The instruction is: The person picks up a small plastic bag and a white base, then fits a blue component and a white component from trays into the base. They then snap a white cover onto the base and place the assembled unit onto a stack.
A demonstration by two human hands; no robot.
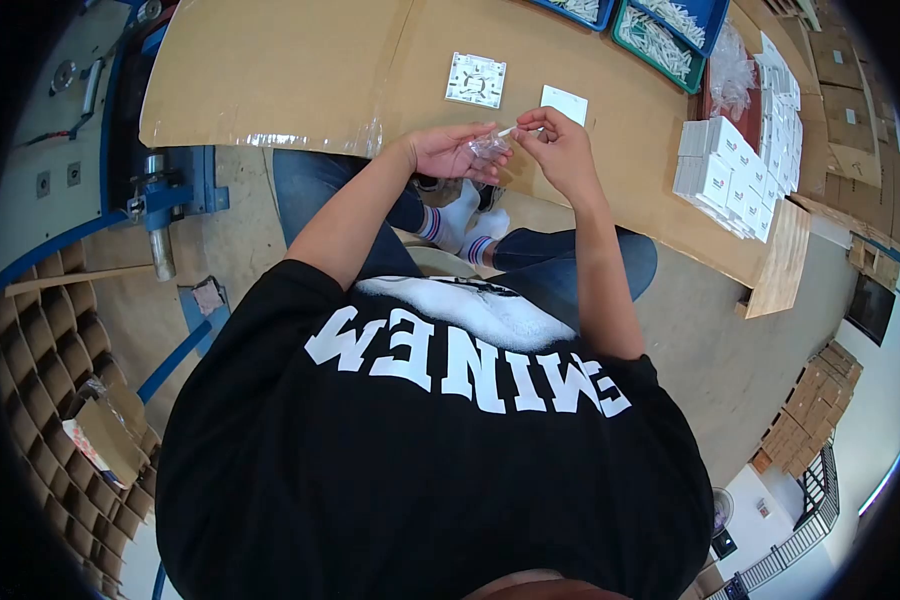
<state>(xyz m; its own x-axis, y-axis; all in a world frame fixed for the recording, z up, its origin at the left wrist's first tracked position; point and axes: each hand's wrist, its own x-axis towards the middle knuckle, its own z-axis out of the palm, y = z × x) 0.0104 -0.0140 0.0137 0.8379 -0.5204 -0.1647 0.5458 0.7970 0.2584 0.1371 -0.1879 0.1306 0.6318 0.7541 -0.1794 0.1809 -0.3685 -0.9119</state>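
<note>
My left hand [457,152] is over the near edge of the cardboard-covered table, palm up, with a small clear plastic bag [488,148] in its fingers. My right hand [558,145] pinches a small white piece [507,132] at the mouth of the bag. Just beyond my hands, a square white plastic tray [476,80] with a dark ring-like pattern lies on the table. To its right is a flat white square [565,103], partly hidden by my right hand.
Blue [711,22] and green [692,80] bins of small white parts stand at the back right. Stacked white boxes [732,180] and clear plastic bags [732,70] are at the right. Blue-framed machinery [195,165] stands left of the table [300,70].
</note>
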